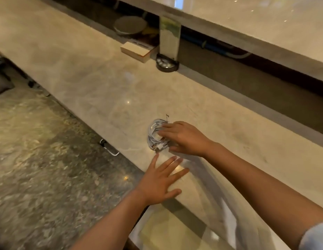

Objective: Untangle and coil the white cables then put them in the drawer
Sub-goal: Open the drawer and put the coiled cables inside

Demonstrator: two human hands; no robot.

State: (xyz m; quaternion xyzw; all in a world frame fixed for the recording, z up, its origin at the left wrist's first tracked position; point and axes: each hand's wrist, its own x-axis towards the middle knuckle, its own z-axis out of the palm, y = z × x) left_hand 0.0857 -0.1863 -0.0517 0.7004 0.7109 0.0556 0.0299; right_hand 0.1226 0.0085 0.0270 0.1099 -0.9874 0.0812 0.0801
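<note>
White cables [154, 134] coiled at frame center, right hand [184, 138] fingers laid over them, grip unclear, left hand [160, 179] flat and open; next: lift, find drawer.

White cables [154, 135] lie coiled in a loop on the marble counter [88, 83].

Bare forearms; pale blue sleeve [314, 235] at right arm

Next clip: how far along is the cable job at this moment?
Done: the white cables lie in a round coil on the marble counter. In hand: the right hand rests its fingers on the coil; the left hand lies flat beside it. Left: stowing the coil. No open drawer shows, only a handle below the counter edge.
</note>
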